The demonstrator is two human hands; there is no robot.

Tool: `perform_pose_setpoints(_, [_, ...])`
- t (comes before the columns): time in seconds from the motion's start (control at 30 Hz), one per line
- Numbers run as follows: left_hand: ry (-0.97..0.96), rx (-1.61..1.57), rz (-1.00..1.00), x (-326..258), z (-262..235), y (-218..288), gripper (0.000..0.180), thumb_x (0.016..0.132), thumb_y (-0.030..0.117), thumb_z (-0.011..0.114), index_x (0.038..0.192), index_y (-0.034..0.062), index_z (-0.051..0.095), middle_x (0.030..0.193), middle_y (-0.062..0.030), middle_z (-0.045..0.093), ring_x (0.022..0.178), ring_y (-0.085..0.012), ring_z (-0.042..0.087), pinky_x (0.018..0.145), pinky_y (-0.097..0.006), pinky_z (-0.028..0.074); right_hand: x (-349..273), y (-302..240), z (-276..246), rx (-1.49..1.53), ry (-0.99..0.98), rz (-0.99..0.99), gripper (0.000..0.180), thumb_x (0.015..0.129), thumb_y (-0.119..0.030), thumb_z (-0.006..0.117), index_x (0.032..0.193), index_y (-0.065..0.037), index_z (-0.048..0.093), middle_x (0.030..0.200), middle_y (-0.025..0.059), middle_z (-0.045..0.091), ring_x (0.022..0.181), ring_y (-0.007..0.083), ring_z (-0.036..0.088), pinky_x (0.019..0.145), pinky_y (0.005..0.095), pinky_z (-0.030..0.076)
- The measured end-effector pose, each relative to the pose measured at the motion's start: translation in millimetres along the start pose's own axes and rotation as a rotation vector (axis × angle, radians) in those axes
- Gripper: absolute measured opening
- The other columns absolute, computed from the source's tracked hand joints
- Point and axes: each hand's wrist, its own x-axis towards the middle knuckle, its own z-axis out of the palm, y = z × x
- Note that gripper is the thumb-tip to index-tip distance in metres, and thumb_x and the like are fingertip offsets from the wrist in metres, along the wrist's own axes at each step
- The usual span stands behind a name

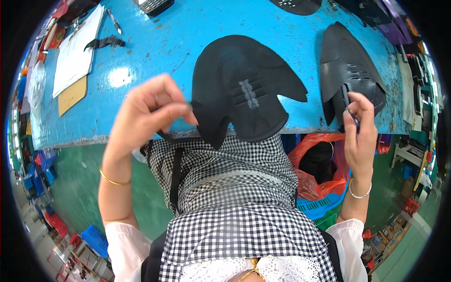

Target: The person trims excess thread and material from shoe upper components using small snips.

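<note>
from my remote seat i see the left grip (150, 110) with thumb and fingertips pressed together, pinching the near left edge of a black shoe upper piece (244, 87) that lies flat on the blue tabletop (155, 51) and hangs a little over its front edge. the piece spreads out to the right of that grip, with a short row of pale stitching near its middle. the right grip (359, 127) is closed around a thin dark tool (348, 104), held upright, its tip resting on a second black shoe upper piece (350, 70) just above that grip. the two pieces lie near each other without touching, between the two grips. far to the left of the left grip, white paper sheets (75, 49) and a brown envelope (72, 95) sit on the tabletop, with a black strap scrap (104, 43) just beyond them. below the right grip, past the tabletop edge, a red plastic bag (319, 160) rests in a blue basket (319, 204). a checked apron (235, 197) fills the space beneath both grips.
</note>
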Motion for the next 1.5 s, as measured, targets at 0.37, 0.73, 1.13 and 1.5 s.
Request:
perform_pose_setpoints(0.37, [-0.450, 0.607, 0.199, 89, 32, 35, 0.012, 0.081, 0.014, 0.075, 0.086, 0.0029, 0.074, 0.077, -0.0052, 0.070, 0.067, -0.0131, 0.061, 0.064, -0.027, 0.049, 46, -31, 66, 0.596, -0.349, 0.033, 0.015, 0.103, -0.015, 0.054, 0.106, -0.003, 0.063, 0.071, -0.0019, 0.059, 0.058, 0.0035, 0.050, 0.052, 0.0209, 0.039])
perform_pose_setpoints(0.73, [-0.471, 0.693, 0.143, 108, 44, 19, 0.013, 0.079, 0.015, 0.075, 0.084, 0.0030, 0.073, 0.076, -0.0100, 0.069, 0.069, -0.0220, 0.064, 0.068, -0.032, 0.050, 53, -34, 51, 0.473, -0.432, -0.005, 0.006, 0.097, -0.010, 0.062, 0.097, -0.004, 0.061, 0.071, 0.0012, 0.062, 0.056, 0.0044, 0.050, 0.051, 0.0227, 0.040])
perform_pose_setpoints(1.13, [-0.193, 0.994, 0.570, 104, 35, 18, 0.020, 0.078, 0.018, 0.078, 0.084, 0.0028, 0.066, 0.068, -0.0110, 0.061, 0.060, -0.0257, 0.057, 0.059, -0.036, 0.045, 79, -43, 52, 0.078, -0.639, -0.723, 0.017, 0.078, -0.011, 0.072, 0.084, -0.009, 0.056, 0.070, 0.0054, 0.056, 0.064, 0.0255, 0.061, 0.055, 0.0374, 0.047])
perform_pose_setpoints(1.5, [-0.364, 0.903, 0.340, 105, 30, 27, 0.013, 0.085, 0.015, 0.068, 0.089, 0.0027, 0.068, 0.070, -0.0116, 0.060, 0.061, -0.0240, 0.057, 0.058, -0.035, 0.045, 81, -50, 73, 0.120, -0.368, -0.659, 0.015, 0.085, -0.016, 0.069, 0.092, -0.009, 0.058, 0.077, 0.0066, 0.064, 0.070, 0.0279, 0.065, 0.057, 0.0380, 0.049])
